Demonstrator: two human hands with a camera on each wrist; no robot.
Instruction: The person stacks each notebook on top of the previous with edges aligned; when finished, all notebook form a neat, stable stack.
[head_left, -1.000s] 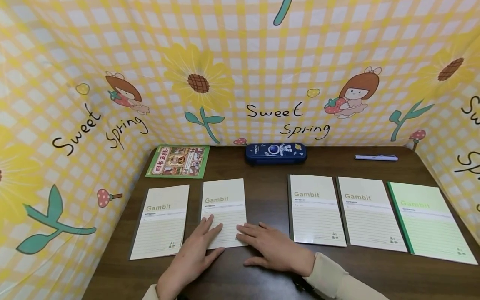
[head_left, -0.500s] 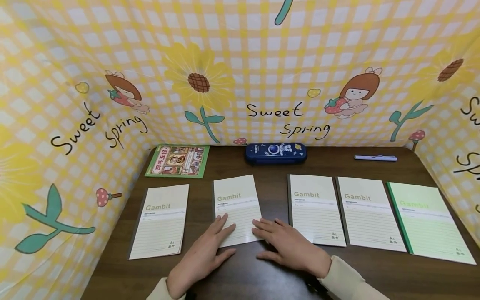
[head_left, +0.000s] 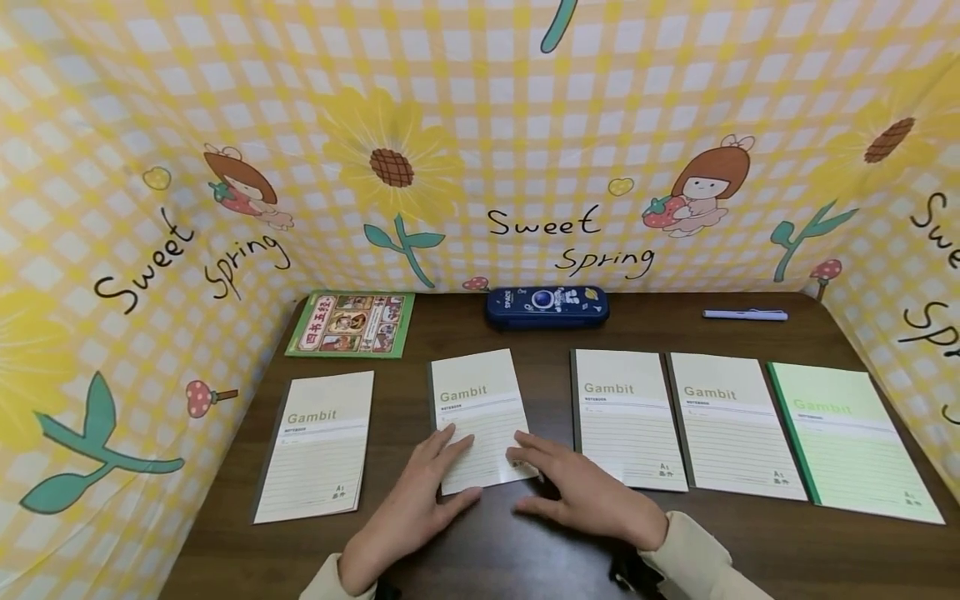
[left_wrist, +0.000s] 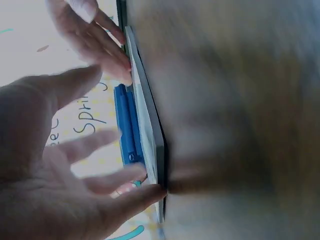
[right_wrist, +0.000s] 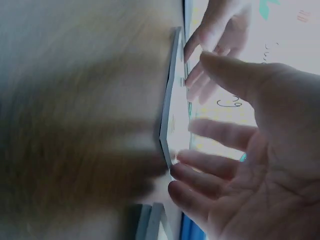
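Note:
A cream Gambit notebook (head_left: 480,387) with a dark spine lies on the brown table, turned slightly. My left hand (head_left: 416,504) has its fingers spread at the notebook's lower left side, fingertips over the cover. At its lower right corner is my right hand (head_left: 581,492), fingers extended. In the left wrist view, a left fingertip meets the edge of the notebook (left_wrist: 145,110). The right wrist view has right fingertips touching or just beside the notebook (right_wrist: 176,115); which of the two I cannot tell. Neither hand has its fingers curled round anything.
Left of it lies another cream notebook (head_left: 315,446). To the right are two cream notebooks, one (head_left: 628,417) nearer and one (head_left: 735,425) farther, then a green notebook (head_left: 858,442). Behind are a green-bordered book (head_left: 348,325), a blue pencil case (head_left: 547,308) and a lilac pen (head_left: 745,315).
Both hands and the notebook between them have moved right, away from the leftmost notebook, and it has turned a little. Lately the right fingers have eased slightly off the cover. The head view shifted slightly.

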